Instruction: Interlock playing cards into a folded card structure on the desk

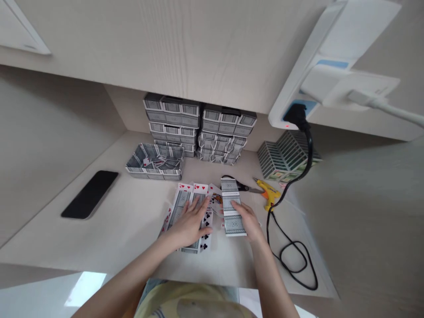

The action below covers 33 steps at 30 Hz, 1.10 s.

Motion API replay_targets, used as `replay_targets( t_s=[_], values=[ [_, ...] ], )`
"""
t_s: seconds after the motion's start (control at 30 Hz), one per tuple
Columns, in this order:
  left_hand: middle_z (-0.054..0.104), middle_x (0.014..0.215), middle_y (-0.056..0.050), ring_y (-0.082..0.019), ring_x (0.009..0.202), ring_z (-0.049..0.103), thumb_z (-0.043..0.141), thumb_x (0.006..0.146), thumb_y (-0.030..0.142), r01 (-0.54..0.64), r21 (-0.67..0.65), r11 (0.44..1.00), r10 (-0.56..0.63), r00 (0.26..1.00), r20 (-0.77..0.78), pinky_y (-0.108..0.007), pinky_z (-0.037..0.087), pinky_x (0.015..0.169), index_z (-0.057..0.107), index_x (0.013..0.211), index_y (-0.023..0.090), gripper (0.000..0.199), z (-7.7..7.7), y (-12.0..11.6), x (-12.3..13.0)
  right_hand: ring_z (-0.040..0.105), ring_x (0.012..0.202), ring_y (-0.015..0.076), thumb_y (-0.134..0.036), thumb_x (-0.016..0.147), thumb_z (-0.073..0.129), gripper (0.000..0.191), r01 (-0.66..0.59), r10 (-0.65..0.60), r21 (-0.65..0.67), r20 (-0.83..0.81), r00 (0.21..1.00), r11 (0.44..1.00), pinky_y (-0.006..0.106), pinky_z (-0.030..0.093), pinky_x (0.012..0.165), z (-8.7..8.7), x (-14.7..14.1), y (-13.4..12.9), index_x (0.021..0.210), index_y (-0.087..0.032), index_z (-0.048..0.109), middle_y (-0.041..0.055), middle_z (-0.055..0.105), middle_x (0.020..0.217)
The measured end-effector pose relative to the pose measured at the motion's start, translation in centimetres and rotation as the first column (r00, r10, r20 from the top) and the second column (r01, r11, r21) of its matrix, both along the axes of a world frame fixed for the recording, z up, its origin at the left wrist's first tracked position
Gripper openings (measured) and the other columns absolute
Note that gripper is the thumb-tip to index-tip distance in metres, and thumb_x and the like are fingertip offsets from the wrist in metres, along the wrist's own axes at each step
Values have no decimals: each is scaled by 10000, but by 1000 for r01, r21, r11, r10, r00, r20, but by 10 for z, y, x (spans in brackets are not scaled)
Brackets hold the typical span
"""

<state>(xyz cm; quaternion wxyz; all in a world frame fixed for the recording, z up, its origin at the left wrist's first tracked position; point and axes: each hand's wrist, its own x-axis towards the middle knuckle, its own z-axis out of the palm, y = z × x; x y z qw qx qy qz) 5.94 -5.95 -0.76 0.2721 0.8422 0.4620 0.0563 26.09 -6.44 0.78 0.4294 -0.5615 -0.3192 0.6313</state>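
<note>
My left hand point(190, 223) lies flat, fingers spread, on a group of playing cards point(185, 201) laid on the desk, some face up with red hearts and black clubs showing. My right hand point(247, 221) rests on the near end of a long strip of patterned card backs point(230, 201) that runs away from me. Its fingers touch the strip's right edge and top. Between both hands a face card point(217, 198) peeks out.
Stacked trays made of cards point(198, 126) stand at the back, an open card tray point(154, 163) to their left. A black phone point(90, 194) lies left. Scissors point(243, 187), a yellow glue gun point(270, 194) with black cable point(293, 251), and a card fan point(285, 159) sit right.
</note>
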Motion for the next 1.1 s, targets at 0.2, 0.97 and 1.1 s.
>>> replay_targets(
  t_s=[0.2, 0.97, 1.1],
  values=[
    [101, 1463, -146, -284, 1340, -50, 438, 763, 562, -154, 170, 973, 165, 985, -51, -539, -19, 1041, -198, 1362, 113, 983, -21, -9, 17, 619, 734, 216, -336, 687, 580, 303, -22, -30, 216, 235, 971, 976, 348, 496, 651, -18, 2, 4, 942, -191, 503, 49, 655, 849],
    [29, 1475, 15, -282, 1331, -124, 280, 863, 455, -82, 38, 996, 87, 981, -175, -606, -29, 1009, 127, 1401, 226, 605, -7, -1, 13, 414, 1215, 213, -303, 802, 460, 550, -240, -9, 341, 592, 806, 909, 401, 295, 1025, -39, -11, 8, 1331, -239, 324, 52, 451, 1317],
    [30, 1477, 7, -267, 1333, -126, 304, 862, 354, -78, 27, 997, 82, 982, -173, -590, -22, 1019, 134, 1401, 198, 586, -7, 0, 12, 429, 1201, 203, -295, 802, 459, 559, -230, -8, 346, 569, 823, 910, 384, 293, 1028, -40, -13, 8, 1337, -224, 312, 60, 468, 1300]
  ],
)
